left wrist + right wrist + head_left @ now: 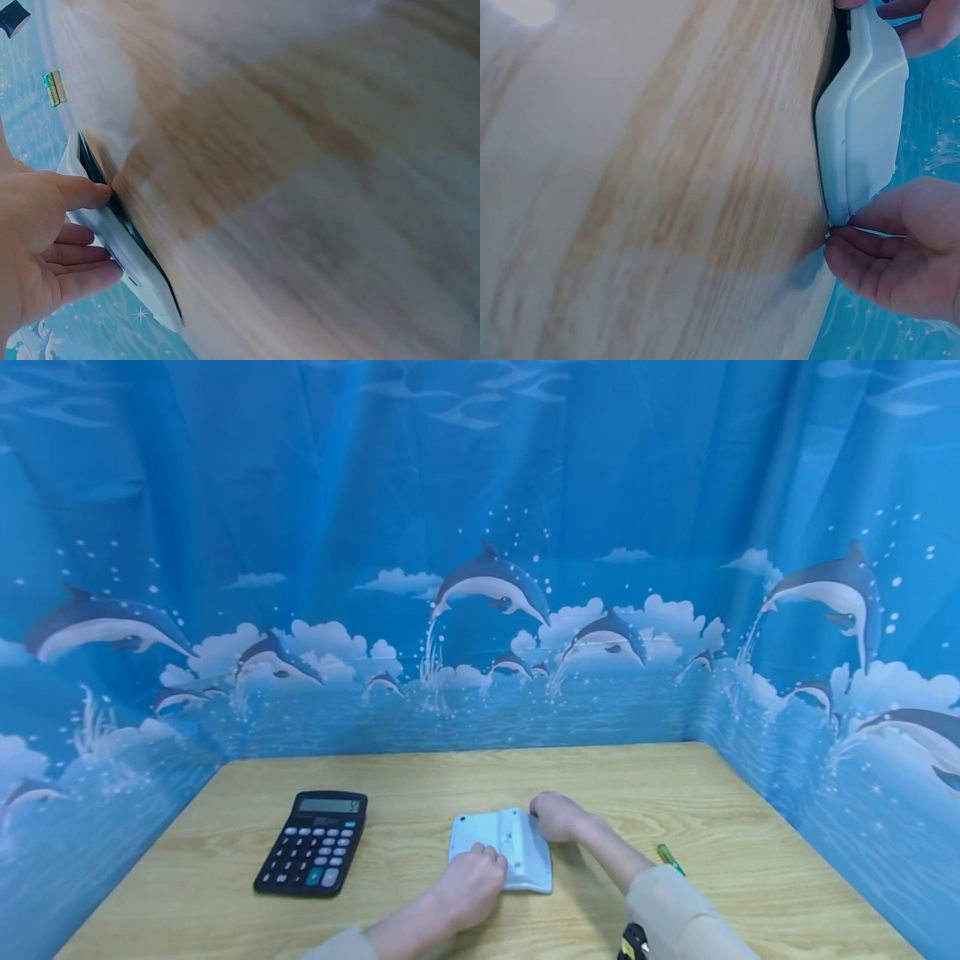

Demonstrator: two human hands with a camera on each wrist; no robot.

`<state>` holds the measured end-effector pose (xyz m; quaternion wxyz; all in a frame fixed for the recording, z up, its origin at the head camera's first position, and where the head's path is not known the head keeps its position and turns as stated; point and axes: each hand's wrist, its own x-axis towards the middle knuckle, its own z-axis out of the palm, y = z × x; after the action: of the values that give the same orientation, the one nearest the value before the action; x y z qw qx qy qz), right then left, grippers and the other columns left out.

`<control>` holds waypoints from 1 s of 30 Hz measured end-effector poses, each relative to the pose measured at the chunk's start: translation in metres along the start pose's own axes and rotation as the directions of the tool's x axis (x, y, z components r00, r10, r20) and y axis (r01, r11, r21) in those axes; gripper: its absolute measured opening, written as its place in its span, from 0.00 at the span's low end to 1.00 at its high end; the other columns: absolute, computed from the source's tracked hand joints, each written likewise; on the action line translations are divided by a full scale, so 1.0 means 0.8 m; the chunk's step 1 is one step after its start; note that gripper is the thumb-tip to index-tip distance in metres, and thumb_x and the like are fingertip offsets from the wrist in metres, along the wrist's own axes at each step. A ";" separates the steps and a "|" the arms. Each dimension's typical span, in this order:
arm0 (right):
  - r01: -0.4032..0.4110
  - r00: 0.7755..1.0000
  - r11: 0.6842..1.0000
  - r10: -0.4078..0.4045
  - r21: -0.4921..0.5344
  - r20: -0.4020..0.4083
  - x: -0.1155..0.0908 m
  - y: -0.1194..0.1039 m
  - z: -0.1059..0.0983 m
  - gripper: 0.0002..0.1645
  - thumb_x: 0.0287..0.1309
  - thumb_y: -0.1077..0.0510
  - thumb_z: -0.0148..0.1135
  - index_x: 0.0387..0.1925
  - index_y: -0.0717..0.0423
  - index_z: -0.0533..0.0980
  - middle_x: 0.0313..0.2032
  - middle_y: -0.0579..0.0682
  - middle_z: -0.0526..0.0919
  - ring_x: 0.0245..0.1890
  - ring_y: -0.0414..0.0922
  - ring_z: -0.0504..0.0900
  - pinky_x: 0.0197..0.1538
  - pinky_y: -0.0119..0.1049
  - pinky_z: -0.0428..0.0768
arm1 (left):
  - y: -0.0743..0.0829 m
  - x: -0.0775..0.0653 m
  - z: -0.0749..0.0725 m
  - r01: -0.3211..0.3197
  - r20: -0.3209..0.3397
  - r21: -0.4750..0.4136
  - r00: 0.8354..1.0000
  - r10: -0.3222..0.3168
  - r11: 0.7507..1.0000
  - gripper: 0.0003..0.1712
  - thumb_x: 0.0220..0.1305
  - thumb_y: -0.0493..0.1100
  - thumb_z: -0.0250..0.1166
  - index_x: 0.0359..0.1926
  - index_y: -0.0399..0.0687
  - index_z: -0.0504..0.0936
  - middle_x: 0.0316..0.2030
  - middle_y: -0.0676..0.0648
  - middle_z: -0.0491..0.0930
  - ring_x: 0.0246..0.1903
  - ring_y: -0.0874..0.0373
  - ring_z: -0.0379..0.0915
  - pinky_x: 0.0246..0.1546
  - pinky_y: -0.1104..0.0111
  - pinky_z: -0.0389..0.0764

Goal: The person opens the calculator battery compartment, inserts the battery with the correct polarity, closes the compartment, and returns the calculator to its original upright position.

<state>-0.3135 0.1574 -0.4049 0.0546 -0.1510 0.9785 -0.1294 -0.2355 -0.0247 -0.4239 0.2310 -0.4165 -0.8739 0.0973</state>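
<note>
A pale blue calculator [527,852] lies back side up on the wooden table, its screws and raised block showing. My left hand [472,885] pinches its near left edge. In the left wrist view the thumb of that left hand [45,232] is at the dark front side, while the fingers lie against the pale back. My right hand [557,816] holds the far right corner. Seen in the right wrist view, thumb and curled fingers of the right hand [900,251] pinch the corner of the calculator [862,127]. The calculator's key side is hidden.
A black calculator [313,843] with a lit display lies at the left. Green batteries [55,88] lie at the right, near my right sleeve [678,910]. Beside that sleeve is a small black and yellow object [633,941]. A blue dolphin-print curtain [480,568] surrounds the table [405,785].
</note>
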 end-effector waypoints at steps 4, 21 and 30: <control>-0.004 1.000 1.000 0.004 0.014 -0.004 -0.002 0.002 -0.001 0.07 0.57 0.67 0.52 0.32 0.63 0.77 0.28 0.52 0.78 0.30 0.47 0.75 0.38 0.43 0.76 | -0.001 -0.001 -0.002 -0.005 0.005 0.013 1.000 0.005 1.000 0.06 0.44 0.37 0.65 0.25 0.43 0.76 0.19 0.50 0.70 0.20 0.62 0.66 0.19 0.75 0.68; -0.024 1.000 0.997 0.024 0.072 0.004 -0.010 -0.001 -0.008 0.14 0.49 0.72 0.47 0.36 0.70 0.77 0.35 0.61 0.79 0.38 0.56 0.77 0.47 0.49 0.74 | -0.031 0.005 -0.007 0.054 -0.249 -0.050 0.966 -0.064 0.997 0.10 0.35 0.35 0.65 0.26 0.38 0.79 0.20 0.48 0.73 0.20 0.59 0.68 0.21 0.74 0.71; 0.013 0.999 0.996 -0.010 0.086 -0.037 -0.017 0.002 -0.009 0.14 0.50 0.72 0.46 0.33 0.70 0.79 0.34 0.61 0.81 0.38 0.56 0.78 0.48 0.49 0.75 | -0.032 0.007 -0.008 0.021 -0.274 0.007 0.962 -0.018 1.000 0.09 0.47 0.43 0.70 0.24 0.42 0.80 0.20 0.51 0.74 0.21 0.62 0.69 0.21 0.76 0.71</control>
<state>-0.3020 0.1645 -0.3976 0.0424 -0.1519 0.9719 -0.1746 -0.2530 -0.0371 -0.4076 0.3525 -0.4162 -0.8372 0.0411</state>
